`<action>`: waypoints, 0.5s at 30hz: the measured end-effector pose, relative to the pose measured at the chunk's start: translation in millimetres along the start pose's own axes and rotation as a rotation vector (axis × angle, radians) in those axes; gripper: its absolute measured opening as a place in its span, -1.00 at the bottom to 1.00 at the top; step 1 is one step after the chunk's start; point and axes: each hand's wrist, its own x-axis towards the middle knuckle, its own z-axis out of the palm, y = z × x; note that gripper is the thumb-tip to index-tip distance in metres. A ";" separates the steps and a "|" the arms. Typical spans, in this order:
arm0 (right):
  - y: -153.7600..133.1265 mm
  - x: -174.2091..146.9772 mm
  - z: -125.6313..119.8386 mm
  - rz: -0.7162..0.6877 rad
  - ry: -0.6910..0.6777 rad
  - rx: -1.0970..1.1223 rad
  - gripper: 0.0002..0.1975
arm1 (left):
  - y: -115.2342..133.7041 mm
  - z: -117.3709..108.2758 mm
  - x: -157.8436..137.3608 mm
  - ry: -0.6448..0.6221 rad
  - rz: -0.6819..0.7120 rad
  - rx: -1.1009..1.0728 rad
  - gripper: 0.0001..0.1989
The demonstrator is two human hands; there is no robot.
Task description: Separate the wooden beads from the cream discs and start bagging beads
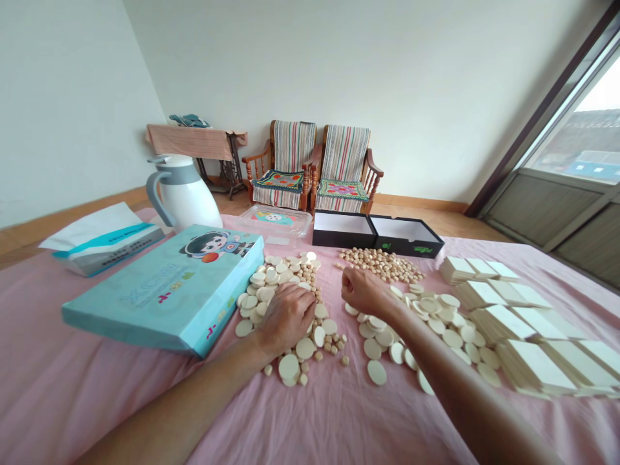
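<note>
Pink cloth (334, 413), one, bearing three piles. Left hand (289, 315): palm down, fingers bent, over the mixed pile of pale discs and small wooden knobs (264, 293). Right hand (364, 292): fingers curled into a fist, between the knob pile (380, 265) and the disc pile (453, 338). Whether either pinches a piece, cannot tell from this angle. Card stacks (535, 365): twelve, four rows of three, at right. Black trays (409, 247): two, side by side; green print on one. Teal box (145, 310): one, pale lettering beginning "XC". White jug (191, 200): one.
</note>
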 end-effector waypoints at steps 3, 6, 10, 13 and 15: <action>16.9 17.7 -4.3 0.116 0.063 -0.038 -0.86 | -0.2 0.6 -0.1 0.004 0.002 -0.002 -0.83; 22.8 20.9 -2.0 0.144 0.115 -0.041 -0.82 | -0.4 0.7 -0.2 0.004 0.012 -0.002 -0.83; 13.9 1.7 2.6 0.034 0.114 0.041 -0.86 | -0.2 0.1 -0.1 -0.004 0.018 0.013 -0.81; 3.9 -21.0 0.5 -0.109 -0.024 0.117 -0.87 | -0.1 0.1 0.1 -0.006 0.009 0.018 -0.81; -0.9 -35.0 -2.6 -0.205 -0.139 0.162 -0.83 | 0.0 0.4 0.2 -0.009 0.011 0.016 -0.82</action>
